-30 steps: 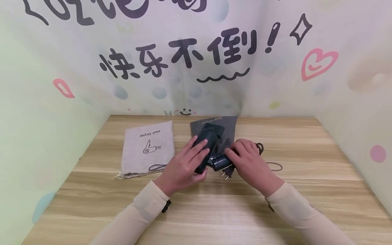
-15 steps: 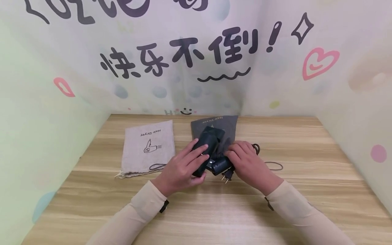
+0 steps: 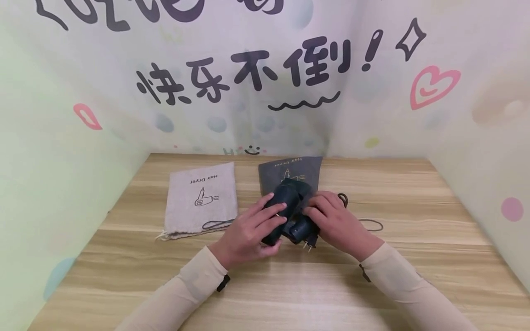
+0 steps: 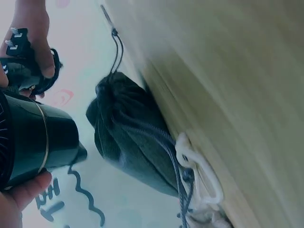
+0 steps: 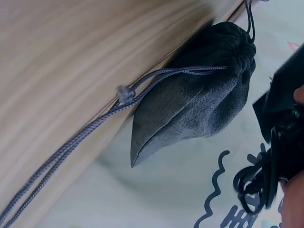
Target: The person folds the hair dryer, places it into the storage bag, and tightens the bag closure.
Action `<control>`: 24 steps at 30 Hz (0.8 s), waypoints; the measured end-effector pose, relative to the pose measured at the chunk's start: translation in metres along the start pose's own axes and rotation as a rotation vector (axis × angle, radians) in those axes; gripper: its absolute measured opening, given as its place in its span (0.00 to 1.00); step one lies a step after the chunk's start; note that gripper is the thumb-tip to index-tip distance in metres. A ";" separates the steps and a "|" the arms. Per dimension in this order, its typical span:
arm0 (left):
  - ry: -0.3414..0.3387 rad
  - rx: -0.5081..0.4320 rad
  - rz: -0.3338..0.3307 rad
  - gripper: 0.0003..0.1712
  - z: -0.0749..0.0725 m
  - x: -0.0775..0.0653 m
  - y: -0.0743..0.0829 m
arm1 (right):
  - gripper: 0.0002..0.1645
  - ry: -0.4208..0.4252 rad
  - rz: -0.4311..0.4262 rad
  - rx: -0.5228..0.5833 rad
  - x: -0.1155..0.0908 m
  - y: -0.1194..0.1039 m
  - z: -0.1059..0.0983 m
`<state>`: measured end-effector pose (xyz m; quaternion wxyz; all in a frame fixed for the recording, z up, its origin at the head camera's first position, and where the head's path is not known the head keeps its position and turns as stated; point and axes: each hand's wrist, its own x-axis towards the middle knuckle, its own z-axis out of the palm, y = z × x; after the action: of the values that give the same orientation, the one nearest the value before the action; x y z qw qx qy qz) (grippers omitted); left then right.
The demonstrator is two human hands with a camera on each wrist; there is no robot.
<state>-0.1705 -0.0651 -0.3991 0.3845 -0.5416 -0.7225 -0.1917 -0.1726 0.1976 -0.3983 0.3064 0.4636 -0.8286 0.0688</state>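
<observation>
My left hand (image 3: 252, 230) grips the barrel of a dark hair dryer (image 3: 287, 200), its fingers laid over the body and the thumb low on the near side. The handle looks folded beside the barrel. My right hand (image 3: 339, 223) holds that handle together with the bundled black cord (image 5: 256, 185); a two-pin plug (image 3: 310, 243) pokes out beneath its fingers. In the left wrist view the dryer's barrel (image 4: 52, 137) shows a thin gold band and the plug (image 4: 19, 42) sits higher up. Behind the dryer lies a dark grey drawstring pouch (image 3: 271, 177), partly hidden in the head view.
To the left a light grey drawstring pouch (image 3: 203, 197) printed "Hair Dryer" lies flat on the wooden table (image 3: 136, 266). Drawstring loops spread to either side of the dark pouch, one (image 3: 372, 224) beyond my right hand. A printed cloth (image 3: 186, 133) hangs behind the table.
Both hands have drawn the hair dryer slightly toward me and tilted it. More of the dark pouch's printed picture shows now. The pouches stay in place.
</observation>
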 end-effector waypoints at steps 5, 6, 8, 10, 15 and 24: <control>-0.041 -0.062 0.027 0.26 0.000 0.002 0.007 | 0.31 -0.023 -0.052 -0.002 -0.001 0.000 -0.003; -0.046 -0.070 0.020 0.27 -0.001 0.002 0.007 | 0.32 -0.026 -0.054 -0.004 -0.001 -0.001 -0.003; -0.060 -0.082 0.011 0.27 -0.003 0.001 0.006 | 0.31 -0.033 -0.055 -0.003 0.000 -0.002 -0.004; -0.074 -0.090 0.015 0.27 -0.006 0.001 0.003 | 0.30 -0.041 -0.052 -0.005 0.001 -0.003 -0.006; -0.087 -0.081 0.051 0.25 -0.011 0.002 -0.002 | 0.31 -0.044 -0.068 -0.025 0.002 -0.004 -0.012; -0.092 -0.003 0.126 0.23 -0.014 -0.002 -0.005 | 0.33 -0.071 -0.090 -0.057 -0.006 -0.002 -0.019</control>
<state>-0.1698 -0.0777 -0.3908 0.3612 -0.5948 -0.7038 -0.1432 -0.1606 0.2084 -0.3862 0.2928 0.4938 -0.8187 0.0148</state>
